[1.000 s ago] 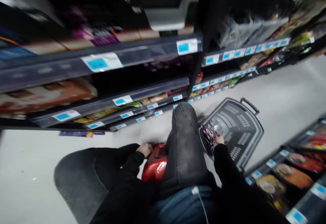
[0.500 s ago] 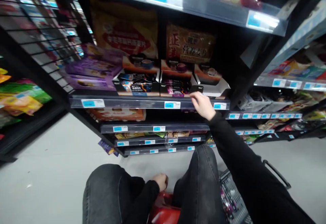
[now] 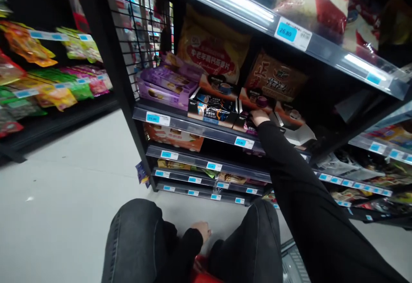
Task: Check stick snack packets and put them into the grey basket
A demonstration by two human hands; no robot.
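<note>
Reaching onto the shelf [image 3: 199, 127], right hand [image 3: 259, 117] touches a purple box [image 3: 246, 123], grip unclear; left hand [image 3: 202, 230] hangs loose; tag [image 3: 292, 33] above reads 26.80.

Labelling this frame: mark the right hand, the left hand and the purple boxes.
right hand [image 3: 260, 117], head view, back of the hand.
left hand [image 3: 201, 230], head view, knuckles.
purple boxes [image 3: 165, 83], head view, top box's face.
</note>
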